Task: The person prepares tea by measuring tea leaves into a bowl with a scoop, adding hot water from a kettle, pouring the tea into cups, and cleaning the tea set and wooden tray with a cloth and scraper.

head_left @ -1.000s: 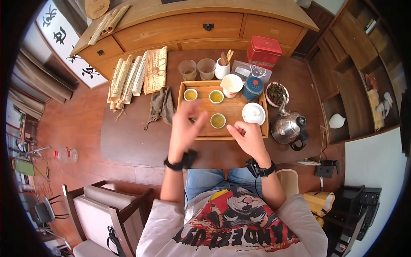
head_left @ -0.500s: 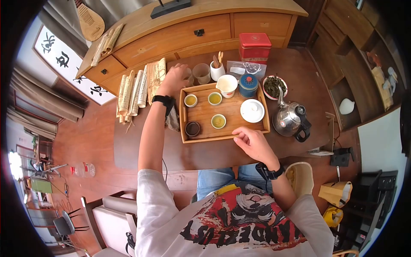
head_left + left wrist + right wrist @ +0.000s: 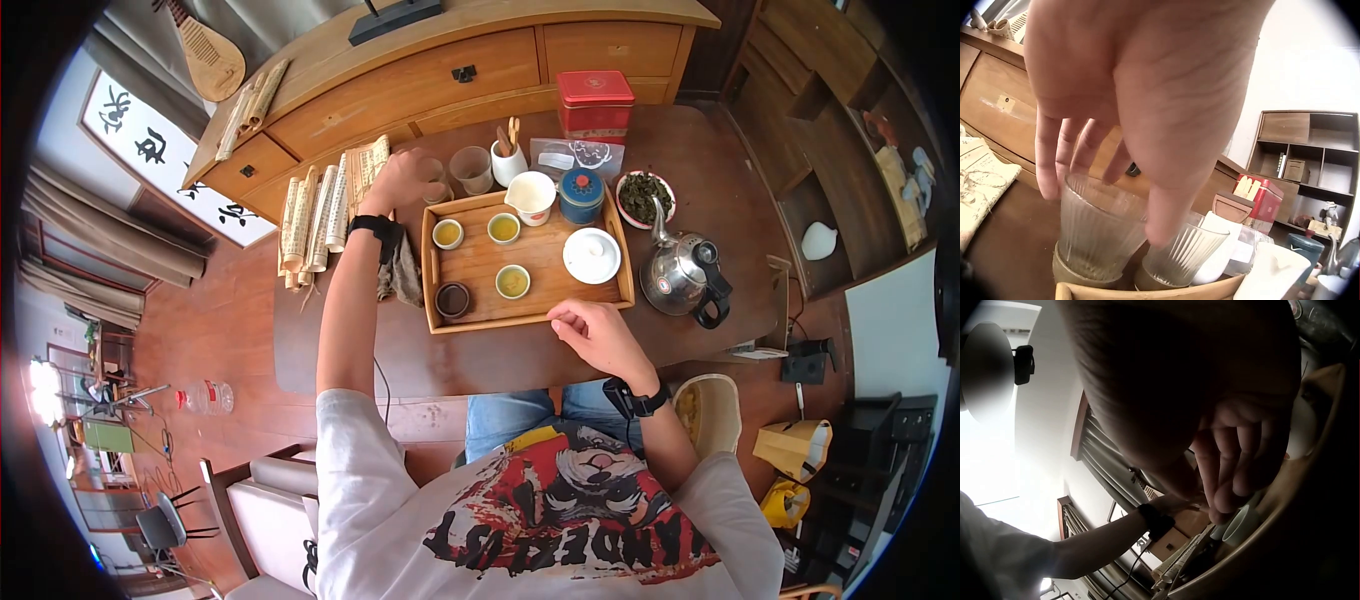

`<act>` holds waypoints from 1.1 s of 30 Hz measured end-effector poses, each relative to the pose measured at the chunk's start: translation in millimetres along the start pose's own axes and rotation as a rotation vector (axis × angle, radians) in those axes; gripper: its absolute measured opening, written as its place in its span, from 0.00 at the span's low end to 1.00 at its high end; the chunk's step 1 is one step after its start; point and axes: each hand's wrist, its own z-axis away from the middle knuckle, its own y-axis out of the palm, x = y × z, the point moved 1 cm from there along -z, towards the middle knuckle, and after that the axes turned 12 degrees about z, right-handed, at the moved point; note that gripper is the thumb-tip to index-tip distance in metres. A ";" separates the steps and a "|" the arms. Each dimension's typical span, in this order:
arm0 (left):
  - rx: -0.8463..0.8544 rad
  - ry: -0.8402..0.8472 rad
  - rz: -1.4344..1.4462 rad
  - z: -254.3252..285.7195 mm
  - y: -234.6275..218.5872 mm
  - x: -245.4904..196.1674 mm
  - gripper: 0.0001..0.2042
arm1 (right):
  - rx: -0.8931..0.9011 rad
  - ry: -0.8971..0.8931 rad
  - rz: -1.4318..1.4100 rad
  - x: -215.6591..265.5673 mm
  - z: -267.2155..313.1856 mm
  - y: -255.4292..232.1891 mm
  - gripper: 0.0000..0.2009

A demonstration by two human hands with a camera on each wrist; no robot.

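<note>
In the head view my left hand reaches to a clear glass tumbler at the tray's far left corner. In the left wrist view its fingers extend straight beyond the rim, with the thumb on the near side overlapping the gap to a second ribbed glass. Both glasses stand upright on brown bases. My right hand hangs loosely curled by the near edge of the wooden tray, holding nothing. On that tray are three tea-filled cups, one being the front cup, and a dark cup.
The tray also bears a white pitcher, a blue canister and a lidded white bowl. A steel kettle and a dish of leaves are at right. Paper scrolls and a grey cloth lie left.
My left hand has gone from above the tray to the glass at the back left, then shifted slightly left. The right hand has lowered to the tray's near edge and stayed there.
</note>
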 end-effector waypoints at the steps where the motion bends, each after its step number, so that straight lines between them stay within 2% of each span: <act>1: 0.001 0.000 0.000 2.4 -2.5 -7.8 0.27 | 0.002 0.004 0.003 1.4 -0.1 -1.1 0.08; 3: 0.002 -0.111 0.044 4.6 -5.7 -19.3 0.32 | 0.004 0.008 0.007 2.5 0.1 -2.3 0.08; 5: -0.013 -0.149 0.056 4.9 -5.8 -26.8 0.33 | 0.016 0.021 -0.001 2.3 0.0 -2.5 0.08; 7: -0.026 -0.187 0.068 2.4 -0.8 -15.2 0.34 | 0.016 0.017 0.003 0.6 0.3 -1.9 0.08; 8: -0.008 0.024 -0.027 -0.6 4.7 0.4 0.34 | 0.018 0.011 0.009 -0.1 0.3 -1.9 0.08; 9: 0.009 0.234 -0.122 0.0 4.1 -2.0 0.34 | 0.017 0.013 0.008 0.0 0.2 -2.1 0.08; 13: 0.007 0.144 -0.040 -0.5 1.5 -2.5 0.34 | 0.029 0.017 0.006 0.6 -1.6 -1.4 0.08; 15: 0.092 0.045 -0.030 -4.8 0.8 -4.4 0.37 | 0.024 0.014 0.002 -0.8 -1.6 0.0 0.08; 16: 0.093 0.047 -0.031 -4.2 0.2 -6.4 0.37 | 0.019 0.008 0.003 -1.9 -1.6 1.1 0.08; 18: 0.110 -0.085 -0.013 -1.6 -3.1 -10.4 0.39 | 0.011 0.002 0.003 -2.5 -2.0 1.6 0.09; 21: 0.204 -0.147 -0.020 -4.2 -10.9 -16.6 0.43 | 0.018 0.003 0.005 -3.2 -1.8 1.8 0.09; 22: 0.204 -0.146 -0.021 -5.3 -6.3 -14.8 0.43 | 0.018 0.005 0.006 -3.7 -1.7 2.0 0.09; 24: -0.062 0.045 0.007 -7.0 4.8 -19.3 0.47 | 0.017 0.007 0.007 -4.9 -2.1 3.5 0.08; 28: -0.055 0.121 0.102 -17.4 21.1 -33.4 0.50 | 0.021 -0.001 -0.012 -4.5 -3.4 6.1 0.08; 30: 0.040 0.059 0.073 -25.1 26.2 -39.1 0.49 | 0.021 0.003 -0.010 -4.0 -2.5 5.0 0.08; 33: 0.092 0.043 0.062 -30.8 23.5 -41.0 0.50 | 0.038 0.004 0.027 -4.4 0.0 1.9 0.08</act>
